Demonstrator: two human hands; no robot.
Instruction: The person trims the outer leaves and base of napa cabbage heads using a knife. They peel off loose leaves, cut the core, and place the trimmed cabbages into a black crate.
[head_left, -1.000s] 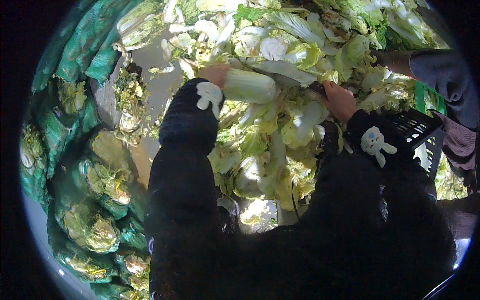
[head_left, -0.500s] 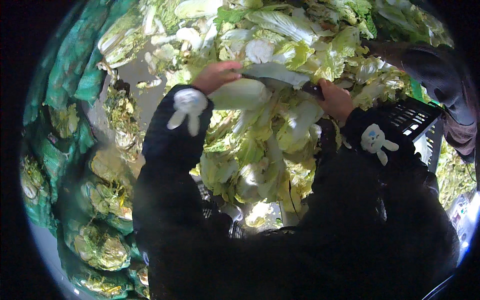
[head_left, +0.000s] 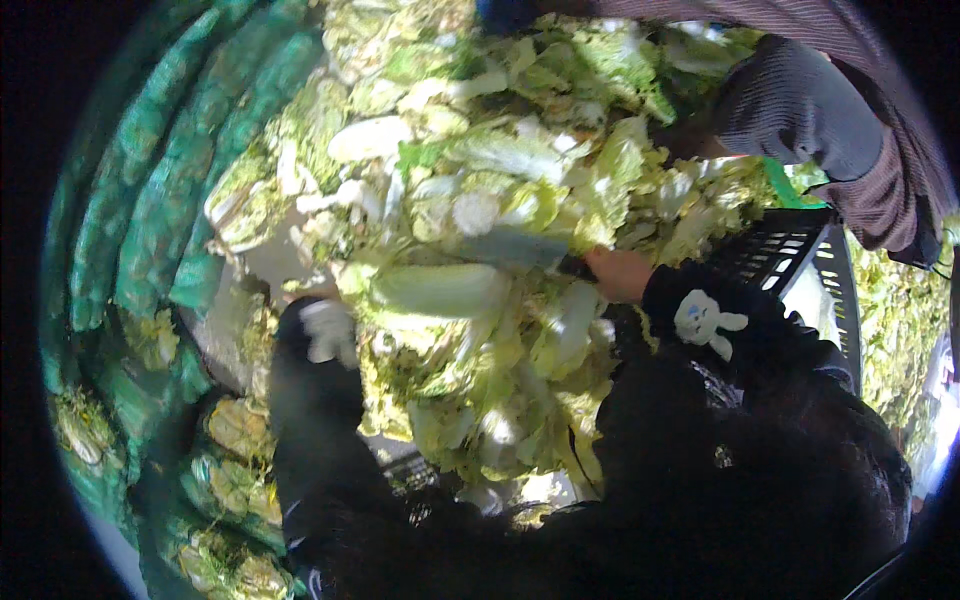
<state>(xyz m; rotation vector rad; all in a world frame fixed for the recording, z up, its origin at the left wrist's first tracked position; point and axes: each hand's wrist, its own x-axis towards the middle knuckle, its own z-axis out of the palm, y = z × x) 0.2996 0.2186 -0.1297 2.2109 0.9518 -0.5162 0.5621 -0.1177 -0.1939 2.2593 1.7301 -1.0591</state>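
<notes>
1. I see the pale napa cabbage [head_left: 440,290] lying lengthwise at the middle of the frame, on top of a heap of loose cabbage leaves [head_left: 520,400].
2. My right hand [head_left: 618,272] has its grip closed on a dark knife handle, the knife blade [head_left: 505,245] lying flat over the cabbage's top edge.
3. My left hand [head_left: 318,300] sits at the cabbage's left end, mostly hidden behind leaves and my black sleeve; I cannot tell its grip.
4. Leaves crowd every side, leaving little open room.
5. A black crate [head_left: 790,255] stands to the right; green netted sacks [head_left: 150,220] line the left rim.
6. Another person's grey sleeve [head_left: 800,105] is cut off top right.
</notes>
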